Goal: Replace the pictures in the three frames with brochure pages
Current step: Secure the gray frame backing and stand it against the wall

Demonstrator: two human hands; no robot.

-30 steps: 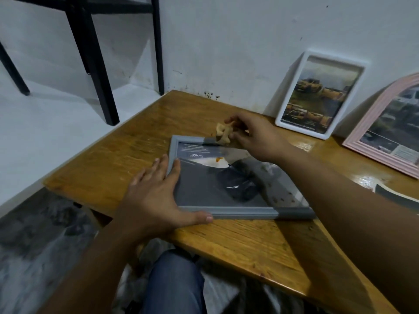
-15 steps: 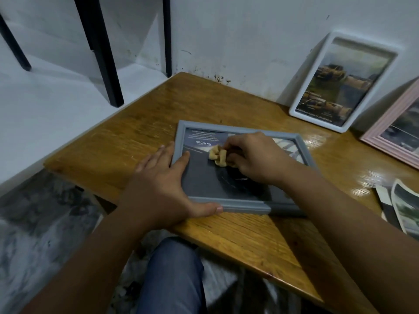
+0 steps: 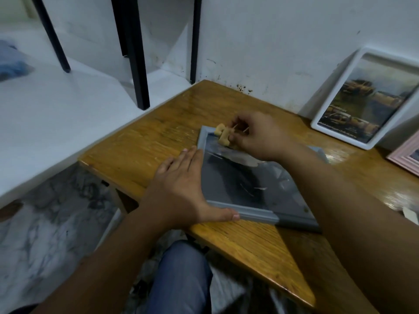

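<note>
Grey rectangular picture frame [image 3: 247, 214] flat on wooden table [image 3: 238, 241], pinned by left hand [image 3: 181, 189], spread wide on its near-left corner.
Frame's long axis runs near-right to far-left; right hand [image 3: 260, 137] over far-left corner, pinching crumpled tan wad [image 3: 222, 135], touching glass or just above—unclear. Behind: white frame [image 3: 365, 96], pink frame [image 3: 403, 155] against wall; print unreadable.

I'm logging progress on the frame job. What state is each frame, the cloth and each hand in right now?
Grey frame: flat on the wooden table, face up, page inside.
White frame: propped against the wall, picture showing.
Pink frame: only a corner in view.
Tan cloth: bunched, over the grey frame's far left corner.
Left hand: open, flat on the frame's left edge.
Right hand: grip pinching the cloth.
</note>
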